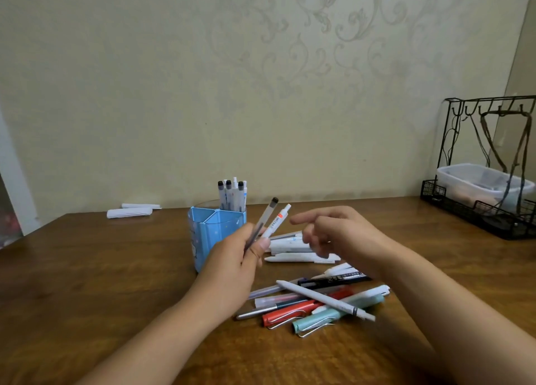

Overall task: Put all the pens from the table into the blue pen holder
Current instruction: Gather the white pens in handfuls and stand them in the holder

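Observation:
The blue pen holder (208,228) stands on the wooden table (87,268) with several white pens (232,194) upright in its back compartment. My left hand (237,260) grips two pens (271,219), one clear with a black cap and one white with a red mark, tips up, just right of the holder. My right hand (333,230) hovers beside them with loose fingers, holding nothing. A pile of several loose pens (316,303) lies in front: red, teal, black and white ones. More white pens (295,252) lie behind, partly hidden by my right hand.
Two white paper rolls (130,210) lie at the back left by the wall. A black wire rack (487,164) with a clear plastic box (478,181) stands at the back right corner.

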